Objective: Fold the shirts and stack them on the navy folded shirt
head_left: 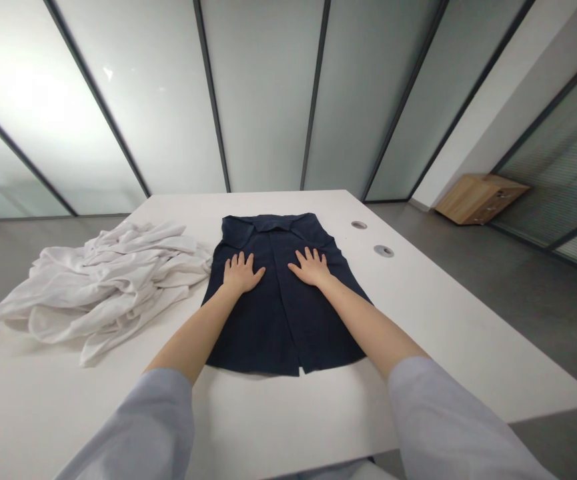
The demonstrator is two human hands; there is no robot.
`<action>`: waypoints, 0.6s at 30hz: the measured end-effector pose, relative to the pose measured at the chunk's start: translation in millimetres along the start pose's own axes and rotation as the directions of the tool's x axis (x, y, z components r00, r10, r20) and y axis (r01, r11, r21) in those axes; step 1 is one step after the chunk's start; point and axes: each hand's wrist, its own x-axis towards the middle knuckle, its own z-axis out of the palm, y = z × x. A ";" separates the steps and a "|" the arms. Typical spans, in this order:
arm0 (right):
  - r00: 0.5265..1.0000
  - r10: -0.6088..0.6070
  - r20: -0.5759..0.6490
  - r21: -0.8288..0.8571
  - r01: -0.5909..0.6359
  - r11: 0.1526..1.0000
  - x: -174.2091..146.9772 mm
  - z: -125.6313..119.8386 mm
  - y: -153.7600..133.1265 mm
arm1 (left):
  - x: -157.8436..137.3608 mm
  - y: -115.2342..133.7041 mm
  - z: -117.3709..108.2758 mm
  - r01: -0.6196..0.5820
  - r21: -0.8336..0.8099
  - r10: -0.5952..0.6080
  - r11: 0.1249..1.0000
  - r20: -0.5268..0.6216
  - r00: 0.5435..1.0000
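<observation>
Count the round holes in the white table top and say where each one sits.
2. One round hole lies right of the dark shirt's collar end; the other hole sits nearer, right of the right hand. The white clothes pile may hide more.

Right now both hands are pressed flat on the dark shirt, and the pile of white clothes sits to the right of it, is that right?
Not quite. The head view shows the white clothes to the left of the dark shirt, not the right. The rest holds: the left hand and the right hand both lie flat on the shirt, fingers spread.
</observation>
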 end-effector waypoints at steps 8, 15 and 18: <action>0.997 -0.057 -0.059 -0.042 0.054 0.998 -41.6 9.8 24.0 | -25.3 -26.4 1.9 -0.007 0.017 0.005 1.000 0.070 0.998; 0.991 -0.100 -0.089 -0.013 0.099 0.995 -43.7 13.1 33.0 | -32.7 -33.2 6.3 -0.036 -0.035 0.035 0.999 -0.008 0.999; 0.988 -0.114 -0.106 0.000 0.115 0.993 -42.3 13.9 35.2 | -32.1 -35.0 6.9 -0.045 -0.049 0.044 0.998 -0.020 0.999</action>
